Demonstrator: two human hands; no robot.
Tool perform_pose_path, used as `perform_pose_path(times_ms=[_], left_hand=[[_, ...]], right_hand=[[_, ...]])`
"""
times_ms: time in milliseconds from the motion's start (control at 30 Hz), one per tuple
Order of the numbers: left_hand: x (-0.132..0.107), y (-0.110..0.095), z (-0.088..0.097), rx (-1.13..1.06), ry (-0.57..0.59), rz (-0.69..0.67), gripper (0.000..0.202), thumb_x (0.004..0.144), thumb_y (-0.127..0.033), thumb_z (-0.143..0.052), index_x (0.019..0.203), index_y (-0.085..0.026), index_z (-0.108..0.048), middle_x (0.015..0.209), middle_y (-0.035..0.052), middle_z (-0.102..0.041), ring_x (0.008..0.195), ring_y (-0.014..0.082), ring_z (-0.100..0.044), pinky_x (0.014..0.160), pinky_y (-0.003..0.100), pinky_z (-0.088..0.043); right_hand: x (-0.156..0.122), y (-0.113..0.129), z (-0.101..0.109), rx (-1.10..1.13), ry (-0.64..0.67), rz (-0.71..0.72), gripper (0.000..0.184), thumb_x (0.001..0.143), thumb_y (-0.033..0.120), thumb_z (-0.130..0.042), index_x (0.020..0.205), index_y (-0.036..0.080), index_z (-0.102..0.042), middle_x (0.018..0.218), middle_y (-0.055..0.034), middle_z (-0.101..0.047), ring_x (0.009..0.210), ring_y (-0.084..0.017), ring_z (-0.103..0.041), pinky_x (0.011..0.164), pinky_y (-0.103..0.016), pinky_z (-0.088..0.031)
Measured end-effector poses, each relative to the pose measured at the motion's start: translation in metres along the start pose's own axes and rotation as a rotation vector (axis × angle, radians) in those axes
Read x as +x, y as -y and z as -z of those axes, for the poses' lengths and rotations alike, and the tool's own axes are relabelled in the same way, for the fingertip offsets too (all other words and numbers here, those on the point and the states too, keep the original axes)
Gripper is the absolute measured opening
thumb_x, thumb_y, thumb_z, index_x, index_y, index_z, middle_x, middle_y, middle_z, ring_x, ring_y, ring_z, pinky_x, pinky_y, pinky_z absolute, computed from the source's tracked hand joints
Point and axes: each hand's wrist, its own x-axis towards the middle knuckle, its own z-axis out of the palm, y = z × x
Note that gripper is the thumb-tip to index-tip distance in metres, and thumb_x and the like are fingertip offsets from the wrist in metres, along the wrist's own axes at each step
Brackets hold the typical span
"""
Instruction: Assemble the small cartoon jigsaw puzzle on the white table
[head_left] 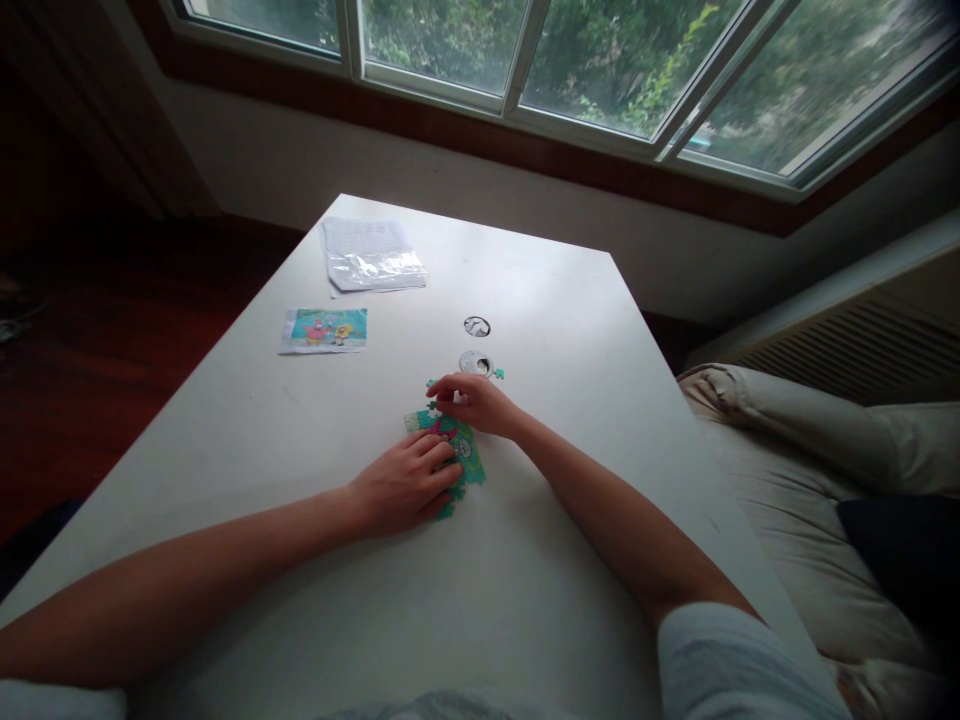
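Note:
A partly joined jigsaw puzzle [471, 462] in green with a pink figure lies on the white table. My left hand [405, 480] rests on its left side, fingers stretched out and pressing down, so part of the picture is hidden. Just above the puzzle's upper edge, my right hand [476, 402] is bent into a pinch, with a small green puzzle piece [433, 405] at its fingertips. Another loose piece [430, 383] shows partly beyond the right index finger. A further green piece [499, 373] lies beyond the right hand.
Two round openings, the far hole [477, 326] and a near ring [466, 362], sit in the table [570, 330] beyond my hands. A printed cartoon picture sheet [330, 330] lies at the left, below papers in a clear plastic sleeve [375, 255]. A beige sofa [795, 480] stands at the right.

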Motion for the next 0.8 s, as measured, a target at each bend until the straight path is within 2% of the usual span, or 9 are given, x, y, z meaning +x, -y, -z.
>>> perform_pose_path(times_ms=[233,800], left_hand=[[0.000,0.000,0.000,-0.001,0.014,0.008,0.024,0.096,-0.027,-0.051,0.116,-0.019,-0.060,0.109,0.0107,-0.059,0.104,0.0266,-0.054,0.105,0.047,-0.043],[0.001,-0.001,0.000,-0.008,0.001,0.004,0.022,0.095,-0.027,-0.053,0.114,-0.019,-0.060,0.108,0.0104,-0.060,0.105,0.0262,-0.054,0.107,0.047,-0.042]], right_hand=[[-0.004,-0.002,-0.011,-0.084,-0.040,0.064,0.006,0.088,0.017,-0.066,0.090,0.020,-0.072,0.086,-0.0024,-0.069,0.083,-0.016,-0.059,0.079,-0.028,-0.045],[-0.004,0.000,-0.022,-0.317,-0.119,-0.033,0.002,0.087,0.020,-0.072,0.086,0.021,-0.071,0.091,-0.0046,-0.062,0.093,-0.021,-0.051,0.088,-0.035,-0.041]])
